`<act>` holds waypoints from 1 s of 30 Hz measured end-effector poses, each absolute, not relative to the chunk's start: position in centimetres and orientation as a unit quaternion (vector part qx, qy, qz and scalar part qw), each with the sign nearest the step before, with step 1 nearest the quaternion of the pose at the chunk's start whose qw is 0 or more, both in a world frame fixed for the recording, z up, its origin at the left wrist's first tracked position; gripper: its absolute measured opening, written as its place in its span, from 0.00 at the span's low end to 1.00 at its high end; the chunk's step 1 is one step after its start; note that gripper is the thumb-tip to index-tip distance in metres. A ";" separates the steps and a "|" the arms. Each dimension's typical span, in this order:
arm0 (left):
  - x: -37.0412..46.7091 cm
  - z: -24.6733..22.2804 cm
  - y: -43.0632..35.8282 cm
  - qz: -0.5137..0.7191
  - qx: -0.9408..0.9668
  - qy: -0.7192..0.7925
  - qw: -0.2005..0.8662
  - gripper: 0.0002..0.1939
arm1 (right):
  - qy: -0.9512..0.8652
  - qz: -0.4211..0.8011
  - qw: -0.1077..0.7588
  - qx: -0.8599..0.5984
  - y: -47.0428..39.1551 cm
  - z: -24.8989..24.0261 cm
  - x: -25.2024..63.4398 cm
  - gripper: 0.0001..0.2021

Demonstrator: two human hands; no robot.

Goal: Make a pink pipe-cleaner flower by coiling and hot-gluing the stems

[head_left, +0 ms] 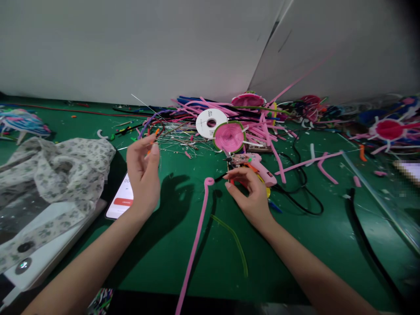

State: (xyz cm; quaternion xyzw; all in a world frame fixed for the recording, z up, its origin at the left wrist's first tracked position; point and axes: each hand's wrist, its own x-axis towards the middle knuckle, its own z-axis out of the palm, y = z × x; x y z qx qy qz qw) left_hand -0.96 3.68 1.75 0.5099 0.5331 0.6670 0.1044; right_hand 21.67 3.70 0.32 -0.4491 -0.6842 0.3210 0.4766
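My right hand [251, 197] pinches a thin black stick [220, 177] between thumb and fingertips. At the stick's tip sits the small coiled end of a pink fuzzy strip [200, 223], which runs down past the table's front edge. Raised at the left, my left hand [143, 175] has thumb and fingers drawn together; what they hold, if anything, cannot be made out. A pink glue gun [259, 168] lies just beyond my right hand. Behind it is a pink coiled disc [229, 137] with a green rim and white tabs. A yellow-green strip [234, 234] lies near the pink one.
A white spool [210, 123] stands before a heap of pink strips [262, 124] and thin wires. A phone [120, 203] lies under my left hand, beside a patterned cloth [59, 175]. Black cable [308, 210] loops at right, near a clear sheet's edge [377, 197].
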 end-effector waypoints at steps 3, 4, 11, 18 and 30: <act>-1.2 2.2 3.4 0.626 0.553 0.539 0.110 0.26 | -0.703 0.263 0.487 -0.447 3.4 0.6 21.6 0.07; -1.2 2.3 3.3 0.600 0.580 0.540 0.114 0.25 | -0.717 0.238 0.482 -0.443 3.3 0.8 21.6 0.06; -1.8 1.9 3.5 0.392 0.733 0.555 -0.033 0.08 | -0.825 0.154 0.405 -0.363 2.3 0.8 20.8 0.05; -0.9 0.8 3.3 0.424 0.764 0.487 -0.015 0.32 | -0.764 0.186 0.339 -0.516 2.8 -0.1 20.5 0.14; 0.9 -0.7 2.2 0.440 0.770 0.450 0.107 0.30 | -0.519 0.308 0.619 -0.502 4.1 0.0 21.6 0.08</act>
